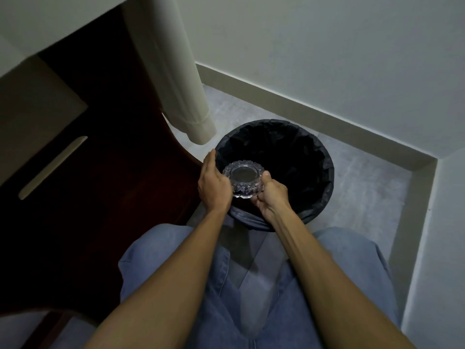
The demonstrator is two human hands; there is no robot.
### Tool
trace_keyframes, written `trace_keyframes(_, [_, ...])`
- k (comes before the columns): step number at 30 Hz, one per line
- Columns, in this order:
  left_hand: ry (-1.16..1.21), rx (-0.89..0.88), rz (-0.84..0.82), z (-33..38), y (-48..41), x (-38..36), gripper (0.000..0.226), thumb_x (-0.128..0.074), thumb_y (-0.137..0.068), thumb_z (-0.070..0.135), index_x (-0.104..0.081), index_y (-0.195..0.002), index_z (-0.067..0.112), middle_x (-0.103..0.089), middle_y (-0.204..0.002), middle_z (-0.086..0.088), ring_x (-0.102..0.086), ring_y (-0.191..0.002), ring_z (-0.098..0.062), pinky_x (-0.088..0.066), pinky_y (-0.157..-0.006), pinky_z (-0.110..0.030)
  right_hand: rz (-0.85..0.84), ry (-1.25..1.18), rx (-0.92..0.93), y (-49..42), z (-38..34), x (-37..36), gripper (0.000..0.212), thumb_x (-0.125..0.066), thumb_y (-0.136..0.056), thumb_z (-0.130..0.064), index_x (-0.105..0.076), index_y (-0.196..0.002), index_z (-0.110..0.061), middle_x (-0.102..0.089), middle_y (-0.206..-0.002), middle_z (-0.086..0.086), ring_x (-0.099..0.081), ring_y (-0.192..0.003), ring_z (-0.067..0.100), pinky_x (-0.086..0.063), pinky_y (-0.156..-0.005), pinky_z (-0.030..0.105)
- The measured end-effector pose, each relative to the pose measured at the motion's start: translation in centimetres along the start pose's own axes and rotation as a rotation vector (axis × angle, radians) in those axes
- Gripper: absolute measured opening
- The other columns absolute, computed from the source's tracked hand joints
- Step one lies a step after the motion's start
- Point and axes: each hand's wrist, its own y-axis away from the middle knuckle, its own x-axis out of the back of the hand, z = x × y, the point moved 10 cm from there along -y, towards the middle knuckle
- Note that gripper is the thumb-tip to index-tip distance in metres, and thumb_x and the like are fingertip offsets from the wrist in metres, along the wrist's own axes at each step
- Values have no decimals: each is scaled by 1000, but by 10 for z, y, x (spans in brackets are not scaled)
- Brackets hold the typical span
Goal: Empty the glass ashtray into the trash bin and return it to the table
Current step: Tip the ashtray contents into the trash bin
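The ashtray sits between the left hand and right hand, over the near side of the trash bin. The bin stands on the floor in a wall corner, a chair to its left.

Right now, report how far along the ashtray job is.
Done: the glass ashtray has been carried to the trash bin. In hand: left hand and right hand grip it over the bin's opening, apparently turned bottom-up. I cannot see any contents falling. Left: return it to the table, which is not clearly in view.
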Motion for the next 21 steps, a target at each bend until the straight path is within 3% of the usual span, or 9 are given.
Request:
trace_keyframes(3, [15,-9,-3,1,-1,-3,56,-39,-100,-1,-48,-151,20,-47,-156,2,-45,-143,-17,-31,-109,-18,-22,41,16,-4,2,-1,33,-49,-106,-30,-55,-78,-15,-45,-61,0,-41,-29,0,-39,-45,24])
trace_keyframes(8, [9,-24,-12,4,-2,-8,57,-40,-99,-2,-48,-151,19,-47,-156,2,-42,-145,-16,-27,-109,-14,6,92,121,-10,-6,5,33,-50,-104,-37,-60,-81,-15,-52,-81,10,-50,-61,13,-47,-48,25])
trace_keyframes(16, [-34,-33,-44,9,-2,-15,60,-39,-98,-1,-42,-153,23,-40,-160,5,-39,-147,-15,-28,-110,-17,-6,95,143,-13,-11,11,33,-49,-105,-36,-59,-84,-13,-47,-69,3,-43,-54,9,-47,-49,25])
trace_keyframes(21, [-76,-57,-73,14,-1,-21,63,-38,-97,-4,-38,-155,21,-34,-163,5,-31,-151,-15,-26,-116,-21,-7,135,147,-15,-11,12,31,-50,-103,-39,-61,-92,-11,-52,-81,13,-51,-67,19,-50,-54,28])
